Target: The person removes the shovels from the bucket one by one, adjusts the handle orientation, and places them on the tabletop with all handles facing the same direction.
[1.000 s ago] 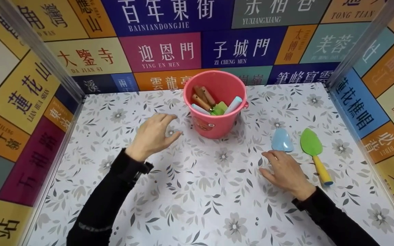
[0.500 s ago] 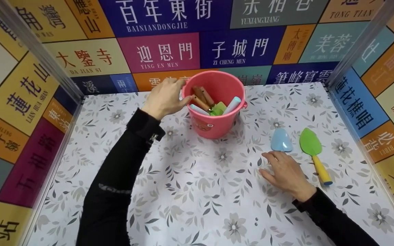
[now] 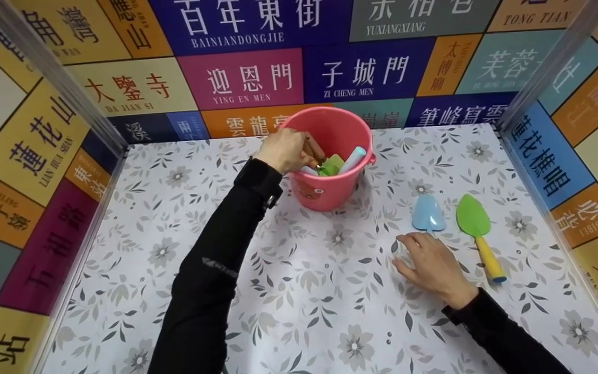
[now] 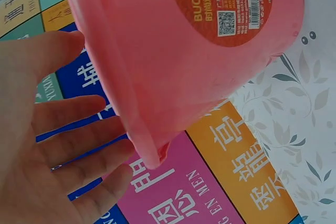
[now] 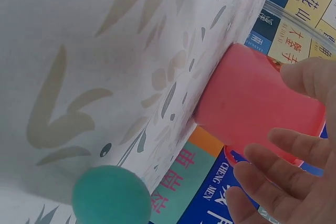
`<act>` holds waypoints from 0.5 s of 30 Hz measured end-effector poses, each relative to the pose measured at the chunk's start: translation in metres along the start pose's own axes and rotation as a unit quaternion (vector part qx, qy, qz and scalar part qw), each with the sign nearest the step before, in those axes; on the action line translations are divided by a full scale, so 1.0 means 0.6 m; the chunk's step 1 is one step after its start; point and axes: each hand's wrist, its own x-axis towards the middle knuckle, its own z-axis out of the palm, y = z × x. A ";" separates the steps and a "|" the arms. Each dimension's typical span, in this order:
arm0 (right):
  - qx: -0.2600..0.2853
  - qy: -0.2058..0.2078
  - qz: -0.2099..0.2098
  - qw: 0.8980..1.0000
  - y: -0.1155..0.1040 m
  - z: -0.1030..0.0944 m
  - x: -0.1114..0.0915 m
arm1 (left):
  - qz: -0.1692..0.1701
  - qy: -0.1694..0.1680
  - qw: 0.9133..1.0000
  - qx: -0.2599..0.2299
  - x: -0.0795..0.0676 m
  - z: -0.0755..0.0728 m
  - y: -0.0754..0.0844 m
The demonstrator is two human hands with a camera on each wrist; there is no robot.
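Observation:
My left hand (image 3: 283, 149) reaches over the near-left rim of a pink bucket (image 3: 327, 193), fingertips down by the brown handles (image 3: 315, 145) inside. In the left wrist view its fingers are spread at the rim, thumb apart from them. Also in the bucket are a light blue handle (image 3: 353, 158) and a green piece (image 3: 333, 164). My right hand (image 3: 434, 264) hovers low over the table, fingers relaxed, just in front of a light blue toy shovel (image 3: 427, 213) whose handle is hidden under it. A rounded teal end (image 5: 111, 198) shows in the right wrist view.
A green trowel (image 3: 473, 215) with a yellow handle lies right of my right hand. White floral cloth (image 3: 330, 291) covers the table. Printed panels (image 3: 247, 78) with lettering stand along the back and both sides.
My left hand has moved from beside the bucket up and right, over its rim and into its mouth. The right hand has stayed about where it was.

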 end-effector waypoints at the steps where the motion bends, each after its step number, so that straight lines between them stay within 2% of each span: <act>1: 0.000 0.002 -0.001 1.000 0.000 0.000 0.000 | 0.006 -0.007 1.000 -0.006 0.004 0.002 0.002; 4: -0.003 0.004 -0.006 1.000 0.000 0.001 0.001 | 0.013 -0.026 0.999 -0.017 0.015 0.008 0.004; 8: -0.004 0.001 -0.005 1.000 -0.001 0.000 0.002 | 0.005 -0.039 0.999 -0.012 0.022 0.014 0.005; 15: -0.002 -0.004 -0.001 1.000 -0.001 -0.001 0.002 | -0.014 -0.052 0.998 0.037 0.032 0.022 0.010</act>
